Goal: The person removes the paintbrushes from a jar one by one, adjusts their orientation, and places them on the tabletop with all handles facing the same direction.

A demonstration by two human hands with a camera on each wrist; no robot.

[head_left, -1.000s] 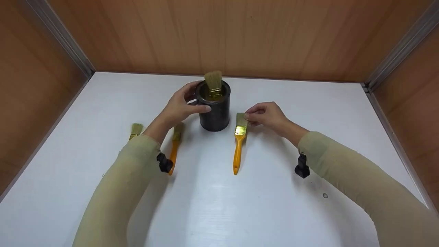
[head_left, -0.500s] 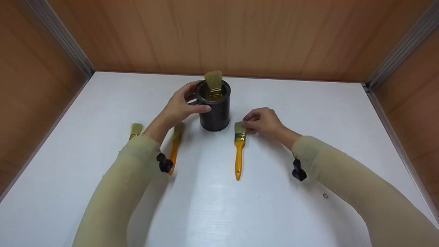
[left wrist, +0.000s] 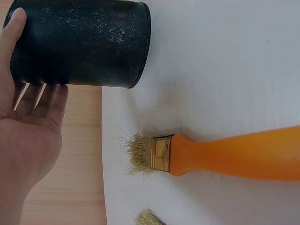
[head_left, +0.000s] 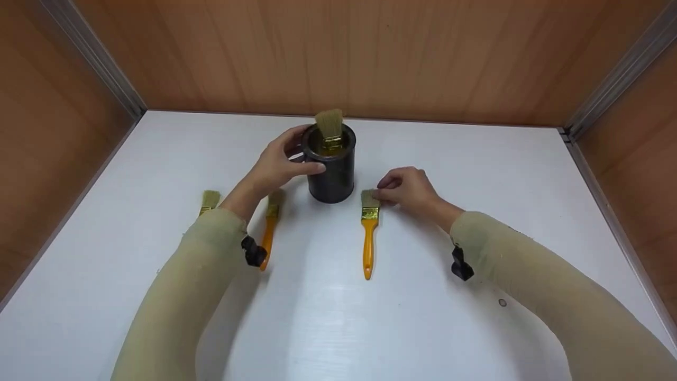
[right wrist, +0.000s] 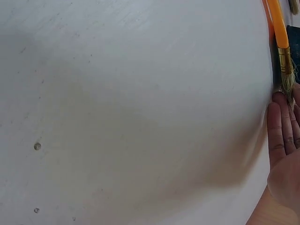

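Two hands share the work: the left hand (head_left: 275,165) wraps curled fingers round the can (head_left: 332,168), steadying it, while the right hand (head_left: 410,189), at the can's 4 o'clock, pinches the bristles of a flat-lying brush (head_left: 368,233).

Matt black can (head_left: 331,174); glossy orange brush handle (head_left: 368,248); smooth white table (head_left: 338,317).

Looks like a staged test booth, not a home or shop: plain white tabletop (head_left: 338,317) boxed in on 3 sides by wood-grain panels (head_left: 370,53) w/ aluminium corner strips (head_left: 613,79). Only props are paintbrushes (head_left: 368,233) & a black can (head_left: 332,166). Person wears wrist-mounted cams (head_left: 461,264), i.e. a recording setup.
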